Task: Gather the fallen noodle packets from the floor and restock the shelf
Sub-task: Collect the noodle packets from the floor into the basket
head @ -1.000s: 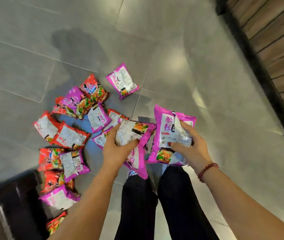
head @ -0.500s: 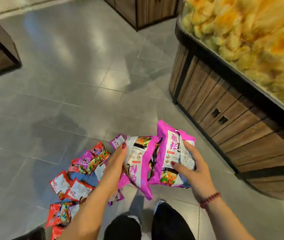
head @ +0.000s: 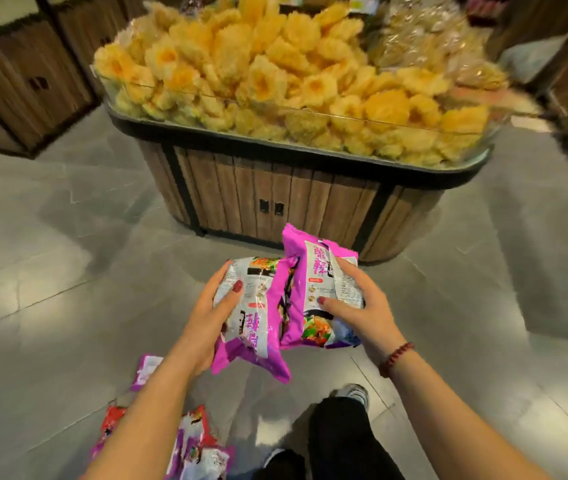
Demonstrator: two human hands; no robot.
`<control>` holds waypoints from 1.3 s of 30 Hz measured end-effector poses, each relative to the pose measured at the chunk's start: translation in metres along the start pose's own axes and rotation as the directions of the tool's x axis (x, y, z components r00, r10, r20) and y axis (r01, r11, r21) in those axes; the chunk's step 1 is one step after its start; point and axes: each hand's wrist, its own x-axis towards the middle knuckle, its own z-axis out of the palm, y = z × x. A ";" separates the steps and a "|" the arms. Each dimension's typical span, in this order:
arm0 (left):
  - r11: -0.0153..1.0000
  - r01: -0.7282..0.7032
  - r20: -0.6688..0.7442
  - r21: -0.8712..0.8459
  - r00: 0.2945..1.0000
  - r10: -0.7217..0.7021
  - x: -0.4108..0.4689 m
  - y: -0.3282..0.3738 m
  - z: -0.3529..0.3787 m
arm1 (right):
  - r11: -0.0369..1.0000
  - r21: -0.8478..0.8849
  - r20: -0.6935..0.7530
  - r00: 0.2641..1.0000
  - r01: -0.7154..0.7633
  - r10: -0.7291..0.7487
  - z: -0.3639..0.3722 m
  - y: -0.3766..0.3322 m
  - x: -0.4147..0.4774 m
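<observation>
Fallen noodle packets lie on the grey floor, well short of the wooden display stand. Nearer the stand, the left hand grips one pink packet, fingers curled round its edge. The right hand grips a second pink packet, touching the first. Heaped yellow goods top the stand.

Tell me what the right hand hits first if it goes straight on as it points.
Probably the left packet, gripped by the left hand: the right hand, gripping the right packet, points forward-left at it; the two packets look touching.
</observation>
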 end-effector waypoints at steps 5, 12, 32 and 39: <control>0.994 0.107 0.285 0.004 0.953 -0.103 -0.008 -0.011 0.073 | 0.995 0.020 -0.258 0.962 0.098 -0.089 -0.061 -0.005 -0.062; 0.976 0.137 0.573 0.171 0.792 -0.212 -0.038 -0.039 0.198 | 0.984 0.029 -0.541 0.831 0.174 -0.131 -0.167 -0.006 -0.161; 0.880 -0.039 0.860 0.473 0.235 -0.452 -0.250 -0.261 0.582 | 0.966 0.014 -0.974 0.224 0.257 -0.045 -0.455 0.064 -0.493; 0.837 -0.085 0.841 0.540 0.064 -0.537 -0.277 -0.318 0.687 | 0.963 0.060 -0.998 0.050 0.263 0.049 -0.536 0.080 -0.532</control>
